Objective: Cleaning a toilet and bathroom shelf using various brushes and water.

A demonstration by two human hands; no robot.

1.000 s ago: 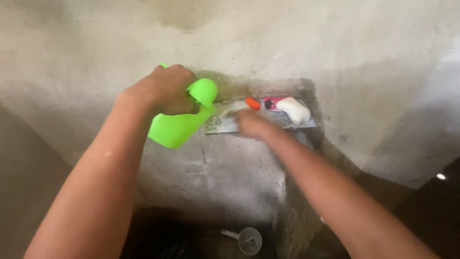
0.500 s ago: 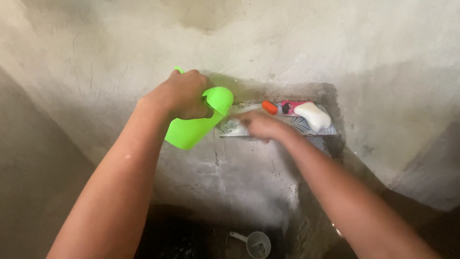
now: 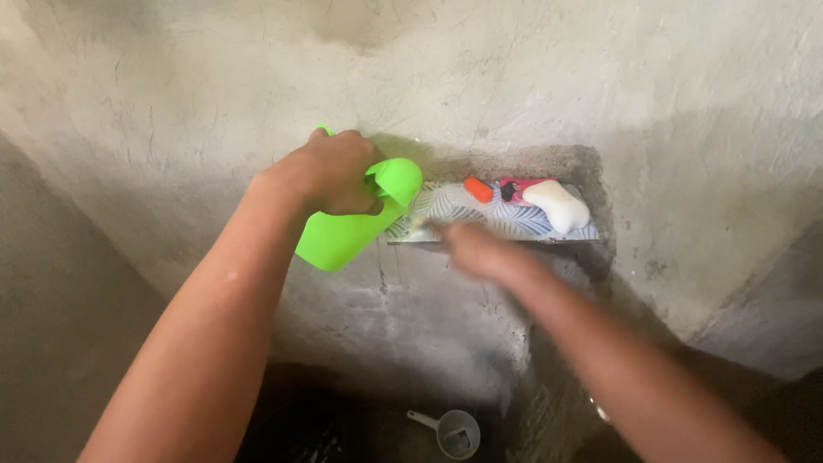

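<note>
- Sliding back off the tile now, the right hand sits lower and nearer than half a second ago, at the tile's front edge, and it's a smear of motion blur; whether its grip is wide or closed, I cannot tell.
- Left hand hasn't budged: fist wrapped tight round the handle of the green jug, grip full of it.
- That jug is smooth, glossy plastic, bright lime, a tapering cylinder tipped over with its mouth aimed at the left end of the tile.
- Patterned tile lies flat as a little shelf in a recess of the wall, pale with grey leaf print, shiny.
- On it, over to the right: a white bar of soap, rounded and matte, partly on a pink soap dish, with a small orange piece just beside.
- Cement wall all round, rough, grey, streaked and cracked below the shelf.
- Down in the dark at the bottom, a grey scoop with a short handle.
</note>
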